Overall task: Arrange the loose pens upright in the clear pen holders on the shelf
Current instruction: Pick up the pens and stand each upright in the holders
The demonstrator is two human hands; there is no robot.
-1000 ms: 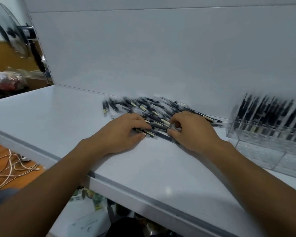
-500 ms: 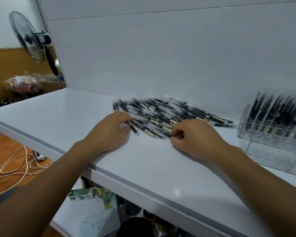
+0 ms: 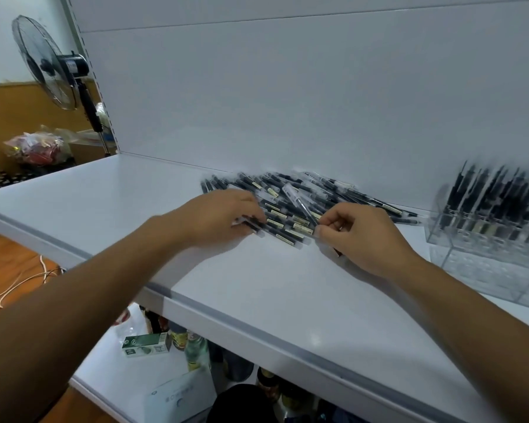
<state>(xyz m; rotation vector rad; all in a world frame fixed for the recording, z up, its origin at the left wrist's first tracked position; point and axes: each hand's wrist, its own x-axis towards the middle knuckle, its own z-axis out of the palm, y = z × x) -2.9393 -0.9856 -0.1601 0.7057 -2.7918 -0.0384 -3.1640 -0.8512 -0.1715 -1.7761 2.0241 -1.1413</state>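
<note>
Loose pens (image 3: 290, 199) lie heaped on the shelf (image 3: 257, 285) against the back wall. The left hand (image 3: 223, 218) curls over their left ends; I cannot tell its grip. The right hand (image 3: 361, 236) pinches 1 pen (image 3: 303, 229). The holder (image 3: 483, 239) stands at right, pens upright inside.

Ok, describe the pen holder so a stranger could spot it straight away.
Start at the white shelf and follow its back wall to the far right. The clear pen holder stands there, beyond the loose pens; only it holds upright pens.
</note>
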